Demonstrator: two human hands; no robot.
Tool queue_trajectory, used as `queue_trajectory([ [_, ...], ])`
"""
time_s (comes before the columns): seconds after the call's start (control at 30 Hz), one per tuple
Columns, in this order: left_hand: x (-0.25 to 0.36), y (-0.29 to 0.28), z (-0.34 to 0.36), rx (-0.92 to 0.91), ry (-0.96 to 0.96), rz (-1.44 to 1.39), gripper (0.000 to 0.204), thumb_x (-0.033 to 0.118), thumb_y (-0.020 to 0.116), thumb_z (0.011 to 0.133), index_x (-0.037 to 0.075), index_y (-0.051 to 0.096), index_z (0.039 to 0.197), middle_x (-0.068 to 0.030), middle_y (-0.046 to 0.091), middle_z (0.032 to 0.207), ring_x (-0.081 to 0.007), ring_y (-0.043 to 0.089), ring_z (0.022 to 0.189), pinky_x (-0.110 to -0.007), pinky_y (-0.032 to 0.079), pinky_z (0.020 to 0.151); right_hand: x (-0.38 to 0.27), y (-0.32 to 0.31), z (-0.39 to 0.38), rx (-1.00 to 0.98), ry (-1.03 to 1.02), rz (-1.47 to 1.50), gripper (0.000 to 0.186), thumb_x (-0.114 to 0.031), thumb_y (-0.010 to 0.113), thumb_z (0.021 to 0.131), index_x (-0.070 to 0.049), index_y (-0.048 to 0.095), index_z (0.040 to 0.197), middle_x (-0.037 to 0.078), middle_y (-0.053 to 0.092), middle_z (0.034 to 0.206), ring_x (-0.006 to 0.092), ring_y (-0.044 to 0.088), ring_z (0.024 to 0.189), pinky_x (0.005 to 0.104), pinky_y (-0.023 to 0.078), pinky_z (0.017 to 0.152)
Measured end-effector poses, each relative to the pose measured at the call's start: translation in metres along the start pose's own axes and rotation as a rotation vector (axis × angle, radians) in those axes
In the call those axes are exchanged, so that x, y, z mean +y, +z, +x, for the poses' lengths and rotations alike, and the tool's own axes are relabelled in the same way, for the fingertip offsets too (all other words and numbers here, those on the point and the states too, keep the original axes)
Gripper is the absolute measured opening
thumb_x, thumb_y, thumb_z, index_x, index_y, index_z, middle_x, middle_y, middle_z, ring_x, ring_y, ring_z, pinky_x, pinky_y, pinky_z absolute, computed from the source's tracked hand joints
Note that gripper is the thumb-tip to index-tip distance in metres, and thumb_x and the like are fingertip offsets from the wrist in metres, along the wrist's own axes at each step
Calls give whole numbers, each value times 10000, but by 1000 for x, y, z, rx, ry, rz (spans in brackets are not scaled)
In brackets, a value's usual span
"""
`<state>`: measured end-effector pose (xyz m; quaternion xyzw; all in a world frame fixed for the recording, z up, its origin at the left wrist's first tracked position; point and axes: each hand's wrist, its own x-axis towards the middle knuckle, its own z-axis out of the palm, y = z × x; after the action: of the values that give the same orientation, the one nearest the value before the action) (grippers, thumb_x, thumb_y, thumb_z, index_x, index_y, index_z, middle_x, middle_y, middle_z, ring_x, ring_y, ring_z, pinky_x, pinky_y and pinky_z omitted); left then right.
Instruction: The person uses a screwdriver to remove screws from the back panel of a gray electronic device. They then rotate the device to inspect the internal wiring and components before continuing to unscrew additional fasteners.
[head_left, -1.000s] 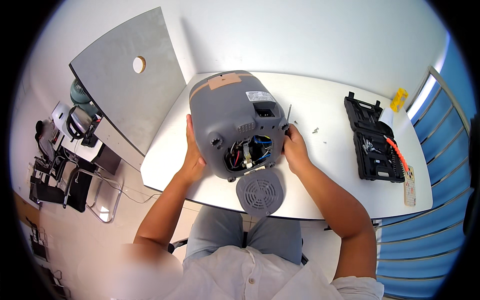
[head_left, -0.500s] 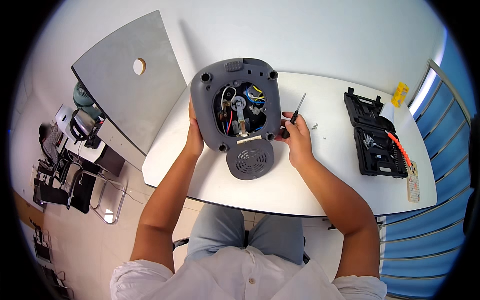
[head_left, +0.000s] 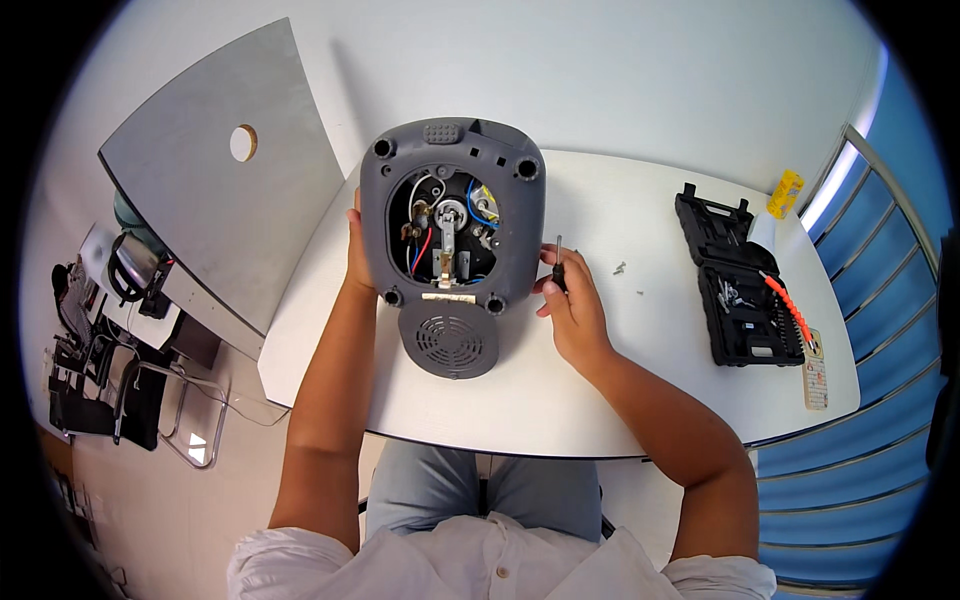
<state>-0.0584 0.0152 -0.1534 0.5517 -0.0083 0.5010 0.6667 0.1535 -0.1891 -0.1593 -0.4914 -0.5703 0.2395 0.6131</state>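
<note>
A grey appliance body (head_left: 525, 235), rice-cooker-like, stands with its opened underside facing me. Coloured wires, a metal bracket and a round centre part show in its round opening. My left hand (head_left: 360, 245) grips its left side, fingers partly hidden behind the housing. Close by the lower right side, my right hand (head_left: 578, 315) is closed on a screwdriver (head_left: 559, 262), its shaft pointing up. Just below the body is a round grey vented cover (head_left: 450, 345); I cannot tell whether it is joined on. Several small screws (head_left: 619, 268) lie right of my right hand.
An open black tool case (head_left: 735, 335) with bits and an orange flexible shaft (head_left: 788, 305) sits at the table's right. Beside it are a pale remote control (head_left: 815, 385) and a yellow packet (head_left: 786, 194). A grey partition (head_left: 230, 200) rises left; metal railing (head_left: 890, 180) runs right.
The appliance body has turned slightly clockwise and shifted left, with the vented cover shifting along. The screwdriver has gone from tilted right to nearly upright. My view has moved a little.
</note>
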Motion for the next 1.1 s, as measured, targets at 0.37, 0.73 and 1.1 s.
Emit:
queue_trajectory([
  [0.37,-1,18,-15,157,-43,-126,855,718,242,887,75,307,1447,-123,418,1427,-261,441,1278,-399,366,1071,7,-5,-2,-128,-44,-34,511,-72,393,966,-62,285,1466,93,292,1515,122,516,1089,216,496,693],
  [0.73,3,48,-10,468,-18,10,556,485,272,1003,58,457,1307,-105,576,1205,-205,589,1061,-344,499,920,0,-15,14,-107,129,-48,453,-178,329,1004,0,336,1421,39,572,795,93,531,690,238,454,657],
  [1.1,6,52,-5,528,-95,-1,365,271,451,951,3,569,1170,-106,651,1029,-183,665,834,-309,575,721,-11,-15,9,-185,221,-13,621,-14,426,919,-117,225,1497,67,424,1363,77,480,733,232,466,644],
])
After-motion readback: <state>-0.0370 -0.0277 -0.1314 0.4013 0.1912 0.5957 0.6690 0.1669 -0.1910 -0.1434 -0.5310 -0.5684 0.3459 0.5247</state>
